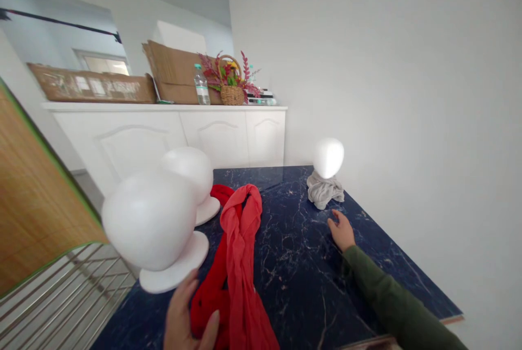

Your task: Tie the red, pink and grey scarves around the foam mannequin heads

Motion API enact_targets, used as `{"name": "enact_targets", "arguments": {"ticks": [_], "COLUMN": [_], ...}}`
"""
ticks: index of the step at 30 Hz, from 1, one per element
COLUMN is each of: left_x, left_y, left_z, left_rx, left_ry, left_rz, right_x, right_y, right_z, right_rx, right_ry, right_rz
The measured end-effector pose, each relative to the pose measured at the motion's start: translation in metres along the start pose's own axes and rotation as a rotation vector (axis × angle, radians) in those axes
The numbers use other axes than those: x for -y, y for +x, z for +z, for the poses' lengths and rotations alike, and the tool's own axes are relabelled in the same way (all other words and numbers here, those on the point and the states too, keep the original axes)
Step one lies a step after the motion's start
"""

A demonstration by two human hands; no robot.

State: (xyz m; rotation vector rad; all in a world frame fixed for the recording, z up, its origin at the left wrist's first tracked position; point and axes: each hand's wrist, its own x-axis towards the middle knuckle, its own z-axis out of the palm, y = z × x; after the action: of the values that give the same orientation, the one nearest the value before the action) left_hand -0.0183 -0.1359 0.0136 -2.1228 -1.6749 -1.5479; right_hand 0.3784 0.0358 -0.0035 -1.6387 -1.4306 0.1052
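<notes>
My left hand (188, 314) is low in the head view, fingers apart, beside the red cloth (212, 295) and in front of the nearest white mannequin head (150, 222). A coral-red scarf (243, 252) lies lengthwise over the darker red cloth. My right hand (341, 230) hovers over the dark blue marbled table (289, 247), thumb and fingers apart with nothing between them. Just beyond it, a grey cloth (324, 189) is bunched around the base of a small white head (328, 158). Another white mannequin head (191, 173) stands behind the nearest one.
White cabinets (163, 132) stand behind the table, holding cardboard boxes (98, 86), a bottle (201, 86) and a flower basket (232, 94). A wire rack (69, 295) is at lower left; a wall rises at right.
</notes>
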Motion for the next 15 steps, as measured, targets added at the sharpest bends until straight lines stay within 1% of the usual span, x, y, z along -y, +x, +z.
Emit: {"name": "enact_targets", "arguments": {"ticks": [2,3,4,6,8,9,11,15], "left_x": [-0.024,-0.032,-0.039,-0.046,-0.047,-0.046,-0.043,-0.034], "left_y": [0.018,0.028,0.037,0.050,0.055,0.054,0.052,0.047], "left_z": [0.024,0.039,0.054,0.084,0.107,0.114,0.121,0.122], "left_rx": [0.180,0.263,0.330,0.426,0.486,0.516,0.598,0.790], "left_ry": [-0.091,-0.133,-0.175,-0.238,-0.272,-0.283,-0.297,-0.276], "left_rz": [0.178,0.227,0.243,0.212,0.117,0.064,-0.006,-0.005], "right_x": [-0.007,-0.009,-0.011,-0.014,-0.016,-0.017,-0.017,-0.015], "right_y": [0.040,0.058,0.075,0.102,0.123,0.130,0.143,0.161], "right_z": [0.002,0.004,0.007,0.012,0.018,0.021,0.029,0.048], "right_rx": [0.003,0.014,0.027,0.045,0.048,0.047,0.044,0.042], "right_ry": [-0.189,-0.238,-0.276,-0.307,-0.335,-0.346,-0.360,-0.371], "right_rz": [0.020,0.032,0.047,0.072,0.098,0.111,0.136,0.197]}}
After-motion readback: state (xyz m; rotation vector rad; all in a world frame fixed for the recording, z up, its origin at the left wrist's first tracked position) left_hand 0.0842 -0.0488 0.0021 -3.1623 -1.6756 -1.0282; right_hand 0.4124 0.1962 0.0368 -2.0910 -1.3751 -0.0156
